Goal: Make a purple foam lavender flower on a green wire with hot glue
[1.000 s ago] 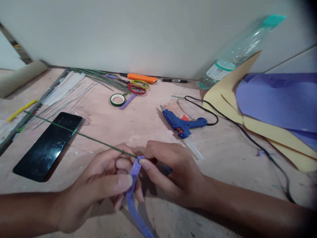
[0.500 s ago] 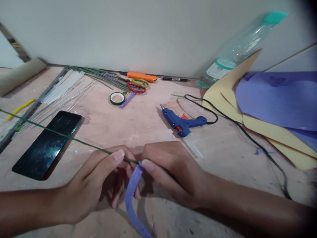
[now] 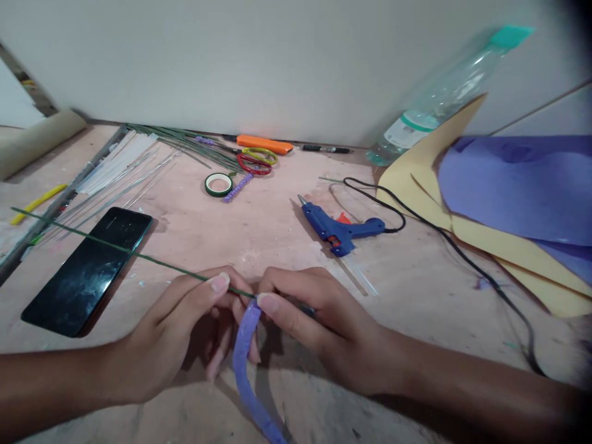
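A long green stem wire [image 3: 157, 262] slants from the upper left, over the phone, down to my fingertips. My left hand [image 3: 185, 327] pinches it between thumb and forefinger. At its right end, my right hand [image 3: 319, 320] presses thumb and forefinger on the tip where a purple paper strip [image 3: 245, 364] meets the wire. That strip curves downward past the bottom edge of the view. The very end of the wire is hidden by my right fingertips.
A black phone [image 3: 87, 271] lies at left. Beyond my hands are a blue glue gun [image 3: 340, 228], green tape [image 3: 218, 184], scissors [image 3: 254, 161] and an orange cutter [image 3: 264, 144]. At right are purple paper [image 3: 518, 185] and a leaning bottle [image 3: 444, 98].
The wire's far left end has come into view as the wire shifted right. My right fingers have moved slightly left and turned at the joint with the strip.
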`<control>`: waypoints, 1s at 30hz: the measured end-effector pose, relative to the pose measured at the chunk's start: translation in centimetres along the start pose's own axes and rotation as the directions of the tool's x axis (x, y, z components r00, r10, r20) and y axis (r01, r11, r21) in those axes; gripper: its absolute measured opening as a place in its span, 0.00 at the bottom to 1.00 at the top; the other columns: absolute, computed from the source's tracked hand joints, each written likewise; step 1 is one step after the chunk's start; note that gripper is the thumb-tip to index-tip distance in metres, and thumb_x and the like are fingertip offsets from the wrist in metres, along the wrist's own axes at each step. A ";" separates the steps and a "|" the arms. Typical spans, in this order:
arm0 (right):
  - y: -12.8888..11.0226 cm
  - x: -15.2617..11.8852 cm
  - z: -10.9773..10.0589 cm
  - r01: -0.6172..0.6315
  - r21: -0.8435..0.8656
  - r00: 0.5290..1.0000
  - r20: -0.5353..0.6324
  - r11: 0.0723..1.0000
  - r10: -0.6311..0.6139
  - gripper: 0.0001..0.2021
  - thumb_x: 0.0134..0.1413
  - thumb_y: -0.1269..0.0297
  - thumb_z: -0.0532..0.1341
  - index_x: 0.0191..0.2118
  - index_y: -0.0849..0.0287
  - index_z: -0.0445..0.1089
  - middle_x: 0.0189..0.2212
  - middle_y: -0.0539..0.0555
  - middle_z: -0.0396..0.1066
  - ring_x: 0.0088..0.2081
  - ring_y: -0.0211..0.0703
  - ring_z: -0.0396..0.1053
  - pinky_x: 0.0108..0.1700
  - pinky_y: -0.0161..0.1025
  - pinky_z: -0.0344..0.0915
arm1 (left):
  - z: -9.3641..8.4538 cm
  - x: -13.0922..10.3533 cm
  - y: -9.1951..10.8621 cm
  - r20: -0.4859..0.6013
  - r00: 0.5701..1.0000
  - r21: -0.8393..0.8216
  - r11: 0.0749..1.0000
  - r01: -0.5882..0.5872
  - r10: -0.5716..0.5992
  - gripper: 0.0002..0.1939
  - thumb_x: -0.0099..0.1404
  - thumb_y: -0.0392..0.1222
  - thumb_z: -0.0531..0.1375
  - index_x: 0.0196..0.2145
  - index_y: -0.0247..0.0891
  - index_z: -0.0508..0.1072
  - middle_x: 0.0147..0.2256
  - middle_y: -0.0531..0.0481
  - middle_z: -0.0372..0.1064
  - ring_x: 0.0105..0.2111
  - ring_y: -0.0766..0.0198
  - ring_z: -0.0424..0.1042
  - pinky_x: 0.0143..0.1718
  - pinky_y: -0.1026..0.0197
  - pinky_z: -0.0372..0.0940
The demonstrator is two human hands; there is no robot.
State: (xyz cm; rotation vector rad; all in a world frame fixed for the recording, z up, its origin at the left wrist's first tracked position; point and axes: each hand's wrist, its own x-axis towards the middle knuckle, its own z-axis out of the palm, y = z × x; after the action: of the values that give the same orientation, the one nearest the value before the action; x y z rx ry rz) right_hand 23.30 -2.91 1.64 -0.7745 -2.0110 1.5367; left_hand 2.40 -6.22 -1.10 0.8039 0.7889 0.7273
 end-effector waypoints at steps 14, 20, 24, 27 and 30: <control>0.3 0.0 0.2 0.097 -0.126 0.984 -0.136 0.987 -0.114 0.09 0.70 0.70 0.59 0.36 0.61 0.71 0.25 0.47 0.75 0.24 0.29 0.67 0.29 0.26 0.63 | -0.2 0.5 0.5 0.005 0.999 -0.058 0.998 0.032 -0.032 0.23 0.72 0.57 0.56 0.36 0.33 0.78 0.26 0.43 0.80 0.14 0.69 0.66 0.16 0.70 0.60; -0.1 0.2 0.5 0.009 0.047 0.989 -0.149 0.999 -0.001 0.08 0.69 0.71 0.62 0.34 0.63 0.72 0.25 0.47 0.76 0.24 0.29 0.67 0.30 0.25 0.65 | 0.1 0.8 0.9 -0.035 0.999 -0.056 0.998 0.037 -0.039 0.22 0.67 0.59 0.63 0.34 0.35 0.78 0.24 0.46 0.79 0.12 0.70 0.65 0.15 0.70 0.59; -0.4 0.2 0.2 -0.028 0.117 0.991 -0.126 0.993 0.042 0.09 0.69 0.68 0.62 0.34 0.63 0.71 0.24 0.48 0.76 0.25 0.30 0.67 0.30 0.26 0.65 | 0.2 0.7 0.9 -0.027 1.000 -0.015 1.000 0.008 -0.009 0.24 0.67 0.61 0.62 0.33 0.34 0.78 0.24 0.46 0.79 0.13 0.71 0.65 0.15 0.71 0.59; -0.4 0.2 0.0 -0.028 0.147 0.996 -0.082 0.989 0.040 0.12 0.72 0.65 0.58 0.35 0.64 0.71 0.26 0.49 0.75 0.27 0.31 0.69 0.32 0.27 0.66 | 0.2 0.6 0.7 -0.025 1.000 0.022 1.000 -0.007 0.007 0.23 0.70 0.58 0.59 0.33 0.33 0.79 0.26 0.45 0.79 0.14 0.71 0.65 0.17 0.70 0.60; -0.3 0.1 0.0 -0.027 0.123 0.997 -0.062 0.992 0.035 0.13 0.74 0.66 0.55 0.37 0.65 0.71 0.27 0.49 0.75 0.29 0.31 0.69 0.35 0.27 0.67 | 0.2 0.6 0.7 -0.026 1.000 0.033 0.999 -0.016 0.017 0.22 0.72 0.56 0.58 0.34 0.34 0.79 0.27 0.45 0.79 0.15 0.71 0.65 0.18 0.69 0.61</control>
State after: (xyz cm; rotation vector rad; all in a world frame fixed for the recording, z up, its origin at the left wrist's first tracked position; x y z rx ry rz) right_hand 23.21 -2.88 1.94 -0.7986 -1.8481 1.6154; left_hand 2.65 -5.45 -0.59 0.8328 0.8204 0.7423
